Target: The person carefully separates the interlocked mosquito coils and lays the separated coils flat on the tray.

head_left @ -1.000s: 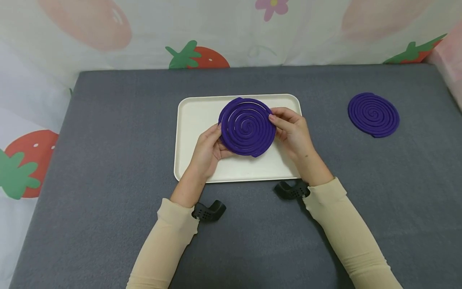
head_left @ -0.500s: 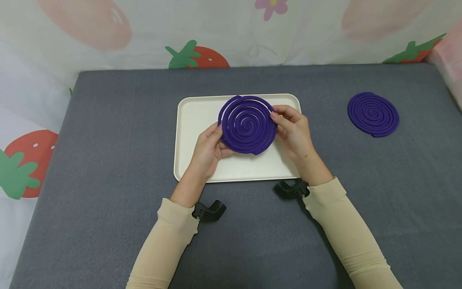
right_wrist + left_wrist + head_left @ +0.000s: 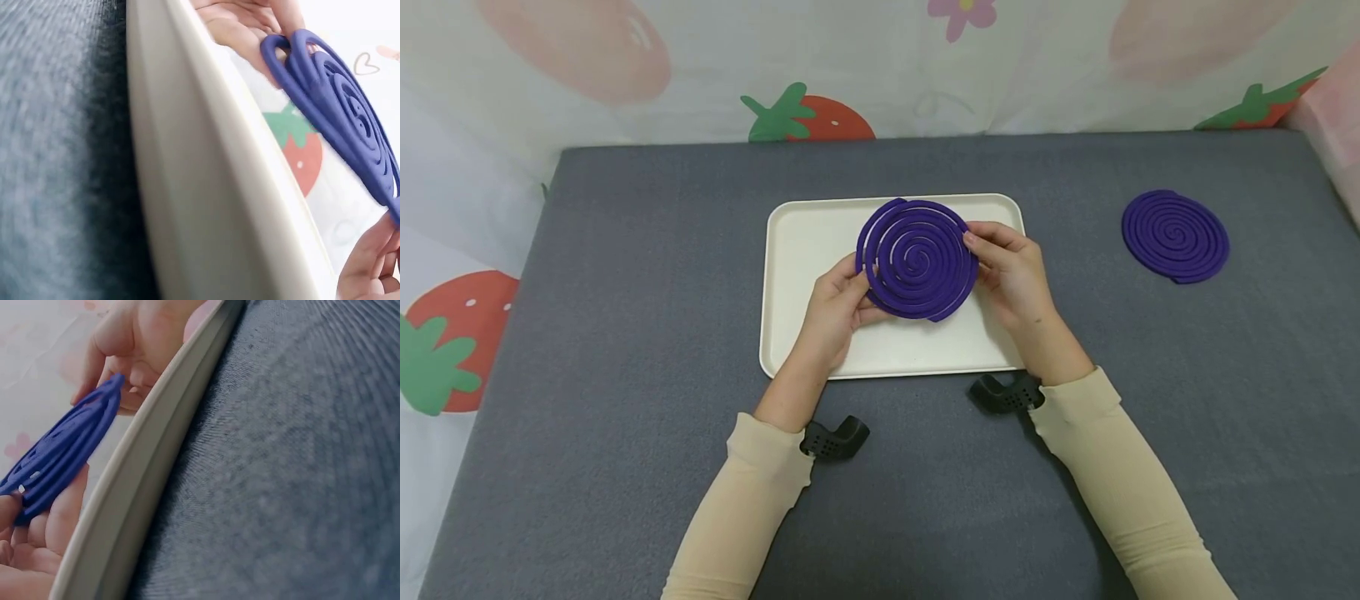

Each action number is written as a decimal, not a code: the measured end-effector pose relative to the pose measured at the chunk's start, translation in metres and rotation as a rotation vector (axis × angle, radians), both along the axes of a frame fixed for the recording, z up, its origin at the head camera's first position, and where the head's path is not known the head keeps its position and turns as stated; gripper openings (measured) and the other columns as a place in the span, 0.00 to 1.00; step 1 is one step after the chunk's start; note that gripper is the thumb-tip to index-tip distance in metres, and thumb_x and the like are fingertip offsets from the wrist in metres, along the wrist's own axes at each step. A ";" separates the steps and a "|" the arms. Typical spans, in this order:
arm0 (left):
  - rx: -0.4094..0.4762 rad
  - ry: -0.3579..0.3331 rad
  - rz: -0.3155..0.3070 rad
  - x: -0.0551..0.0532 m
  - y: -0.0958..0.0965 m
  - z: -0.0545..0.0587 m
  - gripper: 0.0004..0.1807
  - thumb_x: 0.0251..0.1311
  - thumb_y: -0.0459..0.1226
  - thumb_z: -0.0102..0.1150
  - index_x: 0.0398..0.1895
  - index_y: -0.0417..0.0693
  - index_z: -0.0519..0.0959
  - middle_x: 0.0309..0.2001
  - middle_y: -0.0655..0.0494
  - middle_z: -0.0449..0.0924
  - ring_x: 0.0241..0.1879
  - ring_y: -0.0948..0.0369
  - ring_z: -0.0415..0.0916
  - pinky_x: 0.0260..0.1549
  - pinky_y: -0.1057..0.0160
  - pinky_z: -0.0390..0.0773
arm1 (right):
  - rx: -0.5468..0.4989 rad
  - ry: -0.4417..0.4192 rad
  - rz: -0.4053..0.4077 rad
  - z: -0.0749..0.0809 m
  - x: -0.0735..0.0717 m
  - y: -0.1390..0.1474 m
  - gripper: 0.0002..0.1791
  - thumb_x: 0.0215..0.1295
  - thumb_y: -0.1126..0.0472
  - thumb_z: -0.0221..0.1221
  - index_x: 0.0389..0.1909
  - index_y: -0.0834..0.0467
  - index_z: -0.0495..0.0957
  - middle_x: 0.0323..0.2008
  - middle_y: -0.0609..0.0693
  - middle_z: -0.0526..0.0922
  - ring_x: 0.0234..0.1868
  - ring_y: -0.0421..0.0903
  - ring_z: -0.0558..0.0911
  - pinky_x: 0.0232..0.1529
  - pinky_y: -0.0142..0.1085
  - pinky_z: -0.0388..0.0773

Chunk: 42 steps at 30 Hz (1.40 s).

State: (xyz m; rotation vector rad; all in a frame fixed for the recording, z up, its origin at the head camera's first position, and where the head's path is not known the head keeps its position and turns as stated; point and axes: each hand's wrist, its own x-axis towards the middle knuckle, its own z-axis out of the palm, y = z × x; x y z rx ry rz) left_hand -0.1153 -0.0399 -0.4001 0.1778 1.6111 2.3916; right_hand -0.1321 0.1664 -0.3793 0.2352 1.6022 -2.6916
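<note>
A purple spiral coaster (image 3: pixel 917 262), round with gaps between its outer coils, is held above the cream tray (image 3: pixel 797 333). My left hand (image 3: pixel 835 308) pinches its left edge, thumb on top and fingers beneath. On the opposite side my right hand (image 3: pixel 1011 271) pinches the right edge between thumb and fingers. In the left wrist view the coaster (image 3: pixel 62 450) appears nearly edge-on, raised above the tray rim (image 3: pixel 119 481). The right wrist view shows the coaster (image 3: pixel 344 119) tilted, with its coils slightly spread.
A second purple spiral coaster (image 3: pixel 1176 237) lies flat on the grey cloth (image 3: pixel 625 333) at the right. Behind the table hangs a pale curtain (image 3: pixel 700 50) printed with strawberries. A pink-white object (image 3: pixel 1330 125) stands at the far right edge.
The coaster has shifted slightly to the right, and gaps between its upper left outer coils have widened. My left thumb now reaches a little further onto it.
</note>
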 end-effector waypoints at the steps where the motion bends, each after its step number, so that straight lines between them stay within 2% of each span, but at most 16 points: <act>1: -0.020 0.006 0.011 0.000 0.000 0.000 0.17 0.71 0.31 0.41 0.58 0.28 0.67 0.35 0.53 0.83 0.34 0.61 0.83 0.36 0.57 0.83 | 0.013 0.008 -0.010 -0.001 0.000 0.000 0.09 0.57 0.72 0.63 0.26 0.55 0.84 0.25 0.47 0.81 0.25 0.38 0.77 0.24 0.25 0.73; 4: -0.046 0.003 0.039 0.000 0.000 0.000 0.16 0.71 0.31 0.42 0.57 0.29 0.69 0.36 0.51 0.83 0.34 0.60 0.83 0.36 0.57 0.83 | 0.055 0.028 -0.036 -0.001 -0.001 -0.002 0.09 0.56 0.72 0.64 0.25 0.54 0.84 0.25 0.46 0.81 0.26 0.37 0.77 0.24 0.25 0.73; 8: -0.008 -0.036 0.057 -0.001 -0.001 0.000 0.17 0.72 0.31 0.41 0.57 0.29 0.69 0.35 0.52 0.83 0.34 0.60 0.83 0.35 0.57 0.83 | 0.051 0.051 -0.037 -0.001 0.000 -0.003 0.12 0.58 0.74 0.60 0.26 0.54 0.84 0.25 0.47 0.81 0.27 0.37 0.77 0.25 0.25 0.74; 14: 0.066 -0.061 -0.005 0.000 -0.003 0.001 0.19 0.71 0.29 0.41 0.60 0.26 0.65 0.33 0.55 0.84 0.32 0.61 0.83 0.32 0.59 0.84 | -0.011 0.084 0.005 0.000 0.000 -0.003 0.13 0.60 0.76 0.57 0.27 0.56 0.84 0.27 0.48 0.81 0.27 0.38 0.78 0.26 0.25 0.76; 19: 0.062 -0.036 -0.028 0.001 -0.003 0.002 0.19 0.67 0.26 0.45 0.60 0.27 0.64 0.33 0.55 0.84 0.31 0.62 0.83 0.30 0.62 0.84 | -0.027 0.065 0.030 0.002 0.001 -0.002 0.18 0.63 0.78 0.51 0.26 0.56 0.84 0.26 0.47 0.82 0.25 0.37 0.78 0.25 0.25 0.75; 24: 0.013 -0.007 0.032 0.000 -0.002 0.002 0.17 0.67 0.26 0.47 0.58 0.30 0.68 0.33 0.54 0.84 0.31 0.61 0.83 0.30 0.62 0.84 | -0.035 0.062 0.044 0.003 0.001 -0.002 0.17 0.63 0.78 0.52 0.27 0.57 0.84 0.25 0.48 0.82 0.24 0.38 0.79 0.24 0.25 0.75; 28: -0.024 -0.009 0.099 0.000 -0.001 0.002 0.16 0.67 0.27 0.48 0.56 0.31 0.70 0.32 0.55 0.84 0.29 0.62 0.83 0.29 0.63 0.83 | -0.029 0.065 0.040 0.003 0.001 -0.001 0.15 0.62 0.76 0.54 0.27 0.56 0.84 0.26 0.48 0.82 0.25 0.38 0.78 0.24 0.25 0.75; 34: -0.104 0.012 0.180 0.000 0.000 0.002 0.14 0.66 0.27 0.50 0.53 0.32 0.72 0.31 0.54 0.83 0.29 0.62 0.83 0.28 0.64 0.83 | -0.050 0.071 0.044 0.002 0.001 -0.002 0.17 0.63 0.77 0.53 0.27 0.57 0.84 0.27 0.48 0.82 0.25 0.38 0.78 0.25 0.25 0.76; 39: -0.225 0.043 0.196 0.000 0.000 0.003 0.15 0.66 0.27 0.50 0.54 0.34 0.73 0.36 0.44 0.83 0.30 0.63 0.82 0.29 0.64 0.83 | -0.040 0.076 0.043 0.003 0.002 -0.002 0.18 0.64 0.78 0.51 0.26 0.56 0.85 0.26 0.49 0.82 0.24 0.39 0.78 0.25 0.25 0.76; 42: -0.238 0.047 0.193 0.000 0.000 0.004 0.15 0.66 0.28 0.50 0.55 0.34 0.73 0.38 0.38 0.82 0.31 0.61 0.83 0.30 0.62 0.83 | -0.022 0.070 0.041 0.003 0.002 -0.002 0.18 0.64 0.77 0.52 0.27 0.56 0.84 0.27 0.49 0.83 0.25 0.39 0.79 0.25 0.26 0.77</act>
